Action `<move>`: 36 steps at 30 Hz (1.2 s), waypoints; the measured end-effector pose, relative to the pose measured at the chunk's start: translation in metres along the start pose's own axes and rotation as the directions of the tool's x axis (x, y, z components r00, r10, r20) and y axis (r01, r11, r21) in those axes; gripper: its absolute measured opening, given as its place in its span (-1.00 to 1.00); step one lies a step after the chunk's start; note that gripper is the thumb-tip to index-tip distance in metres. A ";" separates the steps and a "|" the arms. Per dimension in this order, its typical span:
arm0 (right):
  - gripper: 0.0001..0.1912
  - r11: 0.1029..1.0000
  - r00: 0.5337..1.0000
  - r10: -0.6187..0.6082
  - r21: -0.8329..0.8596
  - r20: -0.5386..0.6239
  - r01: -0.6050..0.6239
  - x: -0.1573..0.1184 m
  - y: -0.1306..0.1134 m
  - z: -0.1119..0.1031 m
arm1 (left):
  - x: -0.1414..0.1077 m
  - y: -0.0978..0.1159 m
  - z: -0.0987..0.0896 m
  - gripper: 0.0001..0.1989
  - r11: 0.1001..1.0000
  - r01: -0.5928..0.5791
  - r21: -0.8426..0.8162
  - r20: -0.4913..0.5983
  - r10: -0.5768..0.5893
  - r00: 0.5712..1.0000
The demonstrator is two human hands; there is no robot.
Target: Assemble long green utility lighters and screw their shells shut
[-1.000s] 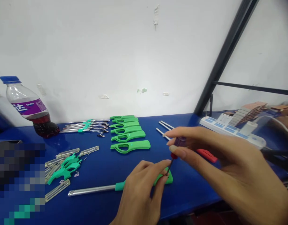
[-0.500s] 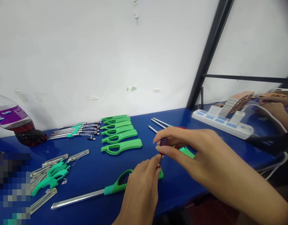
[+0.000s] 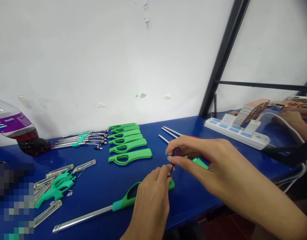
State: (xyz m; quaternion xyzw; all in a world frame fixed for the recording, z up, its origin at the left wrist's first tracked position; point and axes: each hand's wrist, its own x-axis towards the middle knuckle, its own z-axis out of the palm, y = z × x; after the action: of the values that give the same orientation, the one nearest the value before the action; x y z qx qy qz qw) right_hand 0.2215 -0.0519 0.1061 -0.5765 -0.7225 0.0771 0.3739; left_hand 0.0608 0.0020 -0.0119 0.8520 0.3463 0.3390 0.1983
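My right hand (image 3: 205, 160) pinches the dark purple handle of a small screwdriver (image 3: 176, 151) between thumb and fingers. Its thin shaft points down at the handle end of a green long-neck lighter (image 3: 130, 196). My left hand (image 3: 152, 200) is closed over that lighter's handle, pressing it on the blue table, with fingertips beside the screwdriver shaft. The lighter's metal tube (image 3: 83, 218) reaches out to the left. What the screwdriver tip touches is hidden by my left fingers. Behind my right hand, a green handle piece (image 3: 200, 163) and metal tubes (image 3: 168, 131) partly show.
Several green handle shells (image 3: 130, 156) lie in a column at the back. Left of them are metal tubes with wires (image 3: 81, 140). Teal triggers (image 3: 56, 193) and clear reservoirs (image 3: 47, 213) lie front left, near a bottle (image 3: 28, 133). A power strip (image 3: 235, 133) sits right; another person's hand (image 3: 293, 120) shows beyond.
The screwdriver handle has tilted slightly to the right in my right hand. The lighter's tube tip has swung slightly toward me. My left hand keeps its hold.
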 end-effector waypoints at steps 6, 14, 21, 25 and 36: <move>-0.87 1.000 1.000 0.001 0.011 -0.002 -0.001 0.001 0.001 0.000 | -0.001 0.001 0.001 -0.66 1.000 -0.004 -0.002 0.005 0.004 1.000; -0.89 0.997 0.999 0.041 0.070 0.007 -0.041 -0.001 0.000 -0.003 | -0.005 -0.004 0.000 -0.65 1.000 -0.029 -0.009 -0.018 0.029 0.999; -0.88 0.998 0.999 0.036 0.052 0.001 -0.036 -0.003 0.001 -0.002 | -0.008 -0.005 -0.001 -0.65 0.999 -0.042 -0.019 -0.004 0.042 0.999; -0.86 0.998 0.997 0.062 0.006 0.037 -0.062 -0.003 0.004 -0.001 | -0.007 -0.006 0.000 -0.64 0.999 -0.038 -0.011 -0.004 0.038 0.999; -0.87 0.996 0.996 0.078 0.047 0.045 -0.080 0.004 0.012 0.003 | -0.017 -0.010 -0.006 -0.74 0.990 -0.103 0.093 0.020 0.101 0.995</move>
State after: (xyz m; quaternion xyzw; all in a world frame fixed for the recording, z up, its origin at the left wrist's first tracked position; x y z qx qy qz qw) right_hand 0.2293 -0.0438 0.0991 -0.5933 -0.7049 0.1218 0.3691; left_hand 0.0428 -0.0025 -0.0207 0.8795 0.3164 0.3256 0.1429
